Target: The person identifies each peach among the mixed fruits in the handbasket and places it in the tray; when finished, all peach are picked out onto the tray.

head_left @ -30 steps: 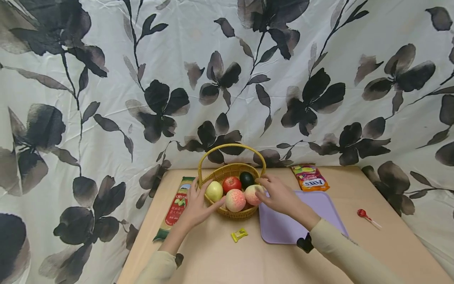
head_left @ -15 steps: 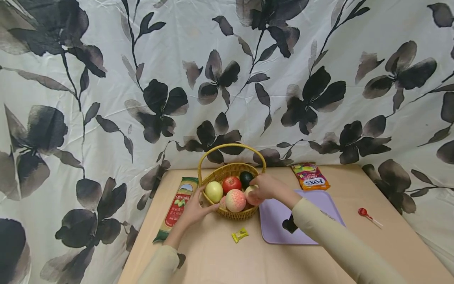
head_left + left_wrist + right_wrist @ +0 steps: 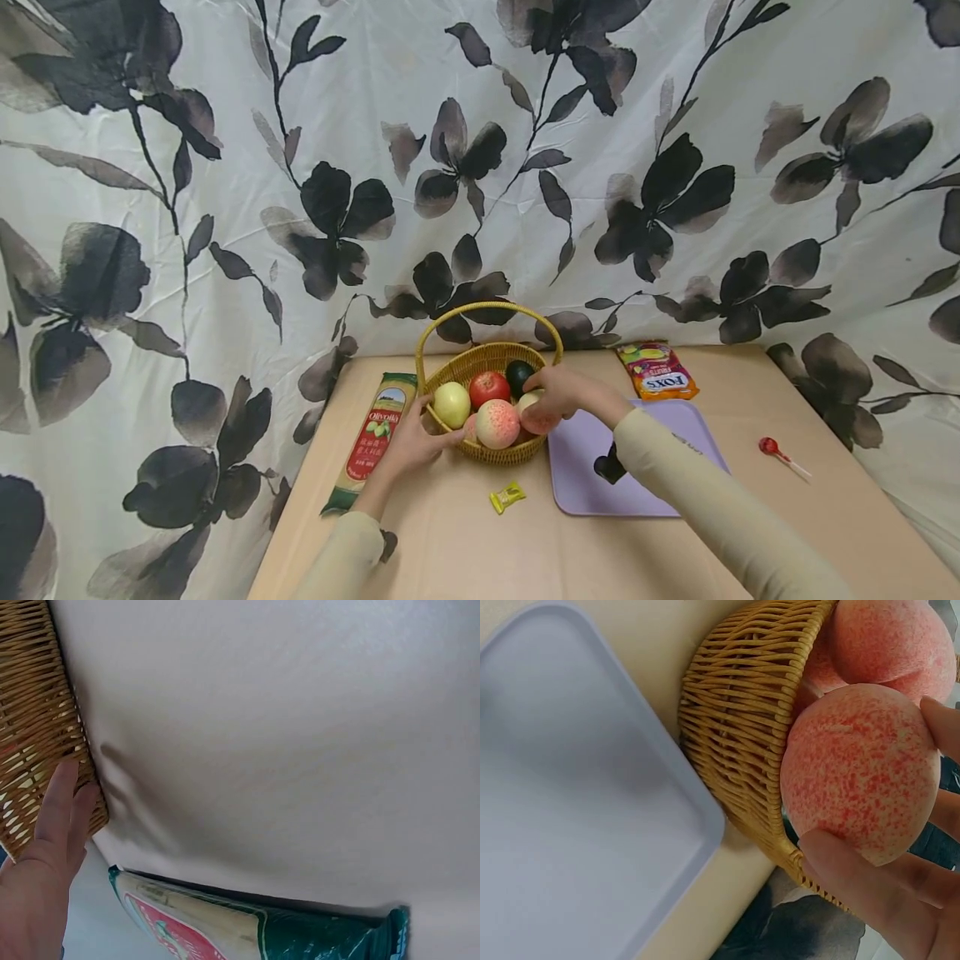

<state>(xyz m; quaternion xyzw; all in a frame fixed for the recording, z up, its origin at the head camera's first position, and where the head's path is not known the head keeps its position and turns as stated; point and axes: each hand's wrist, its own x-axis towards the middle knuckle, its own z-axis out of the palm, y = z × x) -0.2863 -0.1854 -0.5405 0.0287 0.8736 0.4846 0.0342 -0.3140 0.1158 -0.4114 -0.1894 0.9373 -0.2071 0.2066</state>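
Observation:
A yellow wicker basket [image 3: 498,456] with a tall arched handle holds a pale green fruit [image 3: 452,406], a red fruit [image 3: 489,390], a dark avocado-like fruit [image 3: 519,377] and several peaches. My right hand [image 3: 564,392] grips the speckled peach [image 3: 862,769] at the basket's right side, its fingers and thumb around it. That peach overlaps the basket rim in the right wrist view. Fairly straight fingers of my left hand [image 3: 49,840] touch the outside of the woven wall; in the head view this hand is at the basket's left side.
A lilac tray [image 3: 607,483] lies right of the basket, and a green-and-red Olivoilà packet [image 3: 371,442] at left. A yellow wrapped candy [image 3: 507,497] is in front. Behind the tray rests a Fox's candy bag [image 3: 657,372]; a red lollipop [image 3: 768,447] lies far right.
My right hand has moved left over the right-hand peach and closed its fingers around it. My left hand stays at the basket's left side, its thumb slightly lower.

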